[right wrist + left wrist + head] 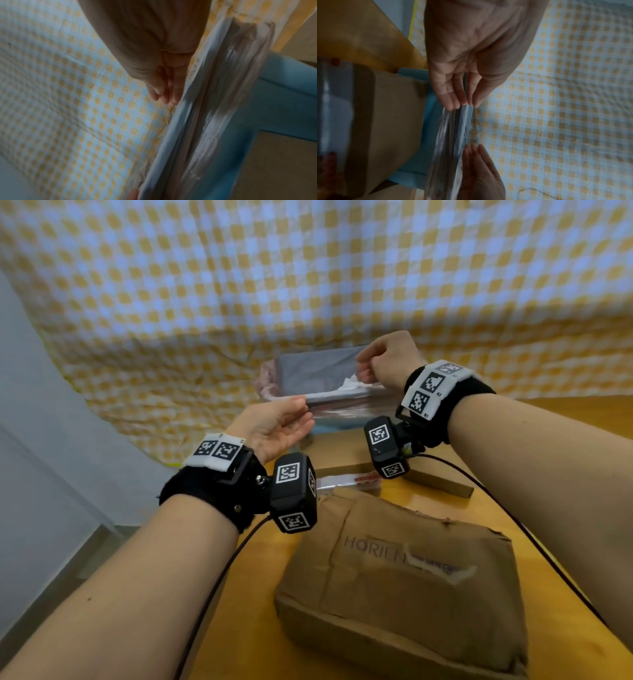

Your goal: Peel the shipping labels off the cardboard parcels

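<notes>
A crumpled cardboard parcel [400, 587] printed HORIEN lies near me on the table, with torn label remains [442, 568] on its top. Behind it lies a flat taped parcel [442, 482]. Both hands hover at a blue bin [329, 428] lined with a thin plastic bag [318, 371]. My left hand [274, 422] is palm up, with its straight fingers [453, 100] at the bag's near rim. My right hand [383, 361] hangs over the bin's right side, its fingers [164, 94] pointing down and holding nothing. A white crumpled label [349, 383] lies in the bag just below them.
The wooden table [253, 628] ends at its left edge beside my left forearm. A yellow and white checked cloth [308, 268] hangs behind the bin. Black cables [219, 580] run from both wrist cameras across the table.
</notes>
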